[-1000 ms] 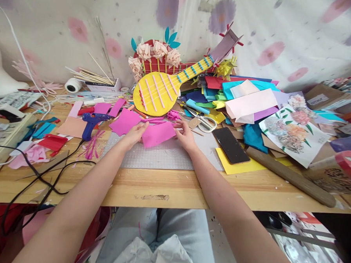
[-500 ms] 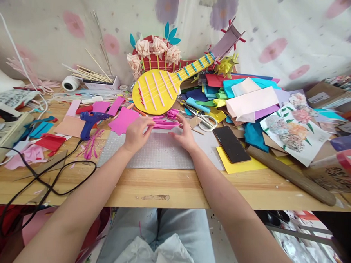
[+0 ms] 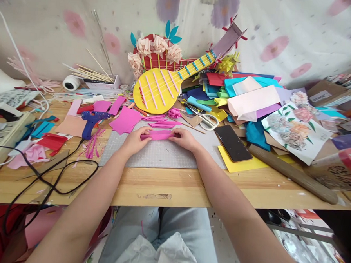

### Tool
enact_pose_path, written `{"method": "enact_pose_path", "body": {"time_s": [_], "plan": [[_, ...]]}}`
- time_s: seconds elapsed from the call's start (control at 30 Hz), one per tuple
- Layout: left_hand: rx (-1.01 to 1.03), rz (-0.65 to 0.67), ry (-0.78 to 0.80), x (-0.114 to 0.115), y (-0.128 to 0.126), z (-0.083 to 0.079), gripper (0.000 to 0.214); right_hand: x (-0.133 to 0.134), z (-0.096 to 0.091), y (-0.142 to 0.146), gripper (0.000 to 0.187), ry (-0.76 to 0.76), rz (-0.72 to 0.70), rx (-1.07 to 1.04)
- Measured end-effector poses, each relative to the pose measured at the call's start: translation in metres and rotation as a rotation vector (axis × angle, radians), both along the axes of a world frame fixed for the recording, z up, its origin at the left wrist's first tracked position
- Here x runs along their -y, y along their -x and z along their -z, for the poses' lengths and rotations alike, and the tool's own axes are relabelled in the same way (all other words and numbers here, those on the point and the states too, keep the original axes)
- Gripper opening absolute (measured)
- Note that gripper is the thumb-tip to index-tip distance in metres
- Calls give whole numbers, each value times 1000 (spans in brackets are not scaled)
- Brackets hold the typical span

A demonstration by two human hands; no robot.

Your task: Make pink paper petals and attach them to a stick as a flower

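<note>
A folded strip of pink paper lies on the grey cutting mat in the middle of the wooden table. My left hand pinches its left end. My right hand pinches its right end. Both hands have their fingers closed on the paper. More pink paper pieces and thin pink strips lie just beyond the mat.
A blue glue gun with a black cable lies left of the mat. Scissors, a black phone and a wooden rolling pin are to the right. A yellow paper guitar and a heap of coloured paper sit behind.
The flat pink sheet under my hands has been folded over into a narrow strip. Both hands pulled it back toward me onto the mat and now hold its ends.
</note>
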State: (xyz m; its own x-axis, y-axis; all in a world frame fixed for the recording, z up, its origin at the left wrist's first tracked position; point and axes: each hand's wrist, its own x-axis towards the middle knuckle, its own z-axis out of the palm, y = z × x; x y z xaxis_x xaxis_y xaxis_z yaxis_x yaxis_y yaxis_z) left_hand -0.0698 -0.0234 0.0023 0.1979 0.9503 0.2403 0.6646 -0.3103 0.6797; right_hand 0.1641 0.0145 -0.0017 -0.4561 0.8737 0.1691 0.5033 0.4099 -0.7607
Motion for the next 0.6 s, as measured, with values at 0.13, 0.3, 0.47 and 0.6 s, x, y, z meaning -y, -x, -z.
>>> {"method": "enact_pose_path", "body": {"time_s": [0.13,0.3,0.47,0.6], "plan": [[64,-150,19,-4,2,4,52,0,1,4,17,43,87,-11],[84,-238,-4,-5,1,4,60,2,0,20,20,50,302,106],[61,-289,-85,-5,-2,7,69,3,1,30,25,-8,386,179],[-1,-330,-154,-6,-3,10,70,4,0,32,32,-4,391,185]]}}
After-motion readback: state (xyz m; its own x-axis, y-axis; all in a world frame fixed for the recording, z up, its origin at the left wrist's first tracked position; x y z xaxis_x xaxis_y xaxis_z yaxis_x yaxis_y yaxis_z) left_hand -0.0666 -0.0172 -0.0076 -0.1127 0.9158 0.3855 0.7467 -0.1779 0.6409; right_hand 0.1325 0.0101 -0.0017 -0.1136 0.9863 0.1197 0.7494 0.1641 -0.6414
